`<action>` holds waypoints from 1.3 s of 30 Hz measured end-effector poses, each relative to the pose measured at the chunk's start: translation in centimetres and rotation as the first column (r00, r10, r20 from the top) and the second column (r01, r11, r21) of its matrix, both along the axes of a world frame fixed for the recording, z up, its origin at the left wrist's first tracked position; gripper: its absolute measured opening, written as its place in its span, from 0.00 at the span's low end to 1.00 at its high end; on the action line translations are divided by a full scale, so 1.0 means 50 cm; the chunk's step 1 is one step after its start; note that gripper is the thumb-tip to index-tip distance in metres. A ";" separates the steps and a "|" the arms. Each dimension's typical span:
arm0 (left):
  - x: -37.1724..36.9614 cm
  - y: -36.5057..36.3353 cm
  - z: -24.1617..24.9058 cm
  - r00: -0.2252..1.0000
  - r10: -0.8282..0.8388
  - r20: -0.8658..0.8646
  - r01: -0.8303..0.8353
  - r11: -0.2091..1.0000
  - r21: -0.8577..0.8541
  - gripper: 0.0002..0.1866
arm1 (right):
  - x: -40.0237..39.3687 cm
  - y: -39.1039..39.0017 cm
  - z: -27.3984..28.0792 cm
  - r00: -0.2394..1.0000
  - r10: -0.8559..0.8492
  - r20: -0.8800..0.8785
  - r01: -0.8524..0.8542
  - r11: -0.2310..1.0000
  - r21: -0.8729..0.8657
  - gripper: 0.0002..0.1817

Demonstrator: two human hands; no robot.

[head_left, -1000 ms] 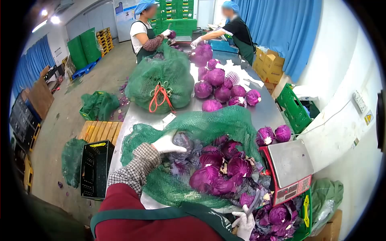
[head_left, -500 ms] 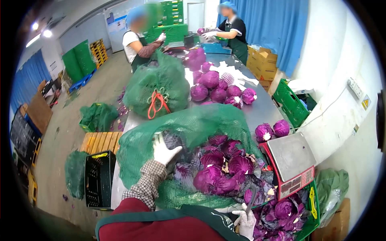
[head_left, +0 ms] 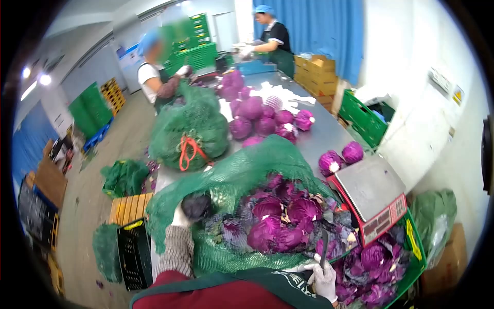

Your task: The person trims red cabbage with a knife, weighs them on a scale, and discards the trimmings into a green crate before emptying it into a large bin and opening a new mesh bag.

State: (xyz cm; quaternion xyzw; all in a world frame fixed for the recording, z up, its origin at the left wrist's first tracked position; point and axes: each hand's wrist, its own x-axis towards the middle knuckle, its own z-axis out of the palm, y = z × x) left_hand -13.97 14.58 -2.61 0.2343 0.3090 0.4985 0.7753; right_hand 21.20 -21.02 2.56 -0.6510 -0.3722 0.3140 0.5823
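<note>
My left hand (head_left: 180,217), in a white glove, grips a dark red cabbage (head_left: 197,207) from its left side; the fingers are mostly hidden behind it. The cabbage is at the mouth of a large green mesh bag (head_left: 231,175) lying on the table. Right of it, a heap of loose purple cabbage leaves (head_left: 272,232) lies on the mesh. Low in the view, my gloved right hand (head_left: 323,282) is closed around a knife (head_left: 324,246), its blade pointing up.
A red scale (head_left: 368,195) stands on the right above a green crate (head_left: 414,273) of leaves. Farther back are a tied mesh bag (head_left: 188,129) and several trimmed cabbages (head_left: 252,108). Two people in blue caps work beyond. A black crate (head_left: 135,257) stands left.
My left hand has moved left and toward me with the dark cabbage, away from the leaf heap. The right hand still holds the knife. The whole view has shifted slightly.
</note>
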 end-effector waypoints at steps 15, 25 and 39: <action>0.330 -0.212 0.102 0.500 0.225 -0.836 0.838 0.118 0.533 0.57 | 0.008 0.025 0.007 0.990 -0.022 -0.138 0.022 1.000 -0.006 0.21; 0.330 -0.224 0.093 0.403 -0.056 -0.914 0.776 0.551 0.308 0.65 | 0.016 0.051 -0.030 0.823 0.285 0.491 -0.266 0.958 -0.110 0.08; 0.366 -0.273 0.084 0.245 0.348 -0.905 0.776 0.489 0.399 0.68 | 0.023 0.200 0.026 0.599 0.441 0.669 -0.255 0.896 -0.362 0.09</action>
